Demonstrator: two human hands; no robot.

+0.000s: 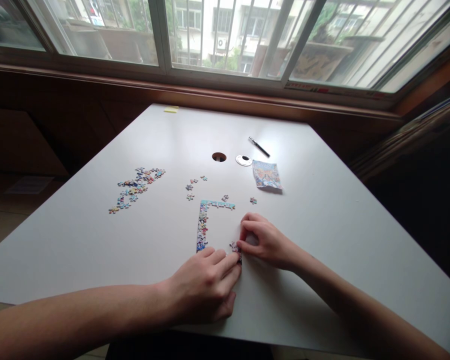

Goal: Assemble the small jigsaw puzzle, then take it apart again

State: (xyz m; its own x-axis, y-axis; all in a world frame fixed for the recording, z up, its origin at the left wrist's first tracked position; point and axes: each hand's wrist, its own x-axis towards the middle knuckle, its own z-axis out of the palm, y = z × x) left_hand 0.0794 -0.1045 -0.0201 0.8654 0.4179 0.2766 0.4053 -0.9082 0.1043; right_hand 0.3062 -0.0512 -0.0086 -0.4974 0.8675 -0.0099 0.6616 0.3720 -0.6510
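A partly joined jigsaw border (202, 225) lies on the white table, with a left side, a light-blue top strip and pieces at the lower right. My left hand (210, 282) rests over its bottom edge, palm down, fingers stretched toward the lower right corner and covering most of that edge. At that corner my right hand (260, 240) pinches a puzzle piece (234, 246) between thumb and index finger, touching the pieces beside it. Loose pieces lie above the border, among them one near its top strip (225, 198) and one farther right (253, 200).
A heap of puzzle pieces (137, 187) spreads at the left. Toward the back right are a creased picture sheet (267, 175), a round cover (243, 160) and a pen (259, 147). A cable hole (219, 157) opens in the tabletop; a yellow note (171, 109) sits near the window.
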